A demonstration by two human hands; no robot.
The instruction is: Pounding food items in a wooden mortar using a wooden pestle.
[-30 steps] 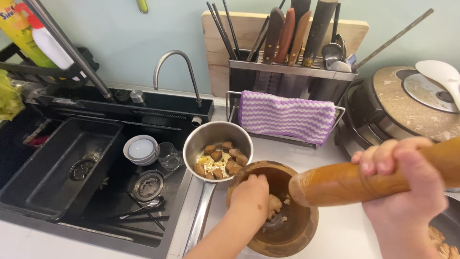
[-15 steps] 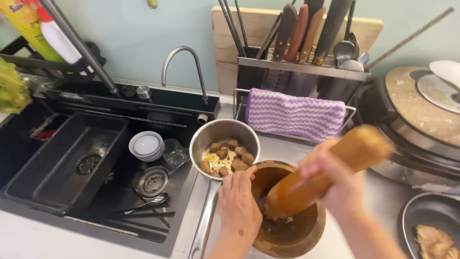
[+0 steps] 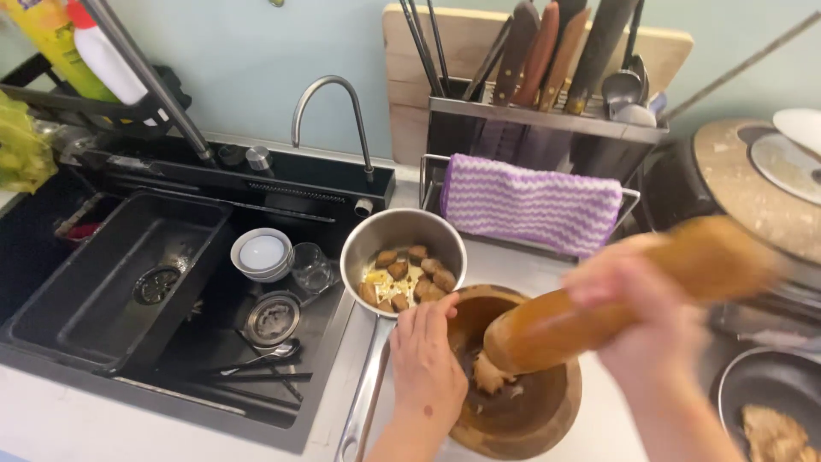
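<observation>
A wooden mortar (image 3: 547,419) sits on the counter at the bottom centre. My left hand (image 3: 423,368) rests on its near left rim, fingers curled over the edge. My right hand (image 3: 637,321), blurred by motion, grips a thick wooden pestle (image 3: 556,325) whose tip is down inside the mortar on some pale mashed bits. Just behind the mortar stands a small steel saucepan (image 3: 372,248) holding brown chunks and pale pieces, its handle running toward me along the sink edge.
A black sink (image 3: 128,291) on the left holds small bowls (image 3: 261,257), a glass, a strainer and utensils. A curved tap (image 3: 329,107), a knife rack (image 3: 547,111) with a purple striped cloth (image 3: 530,201), a cooker lid (image 3: 753,180) and a dark pan (image 3: 770,402) surround the counter.
My right hand swung the pestle from high at the right down into the mortar. My left hand shifted from inside the bowl onto its rim.
</observation>
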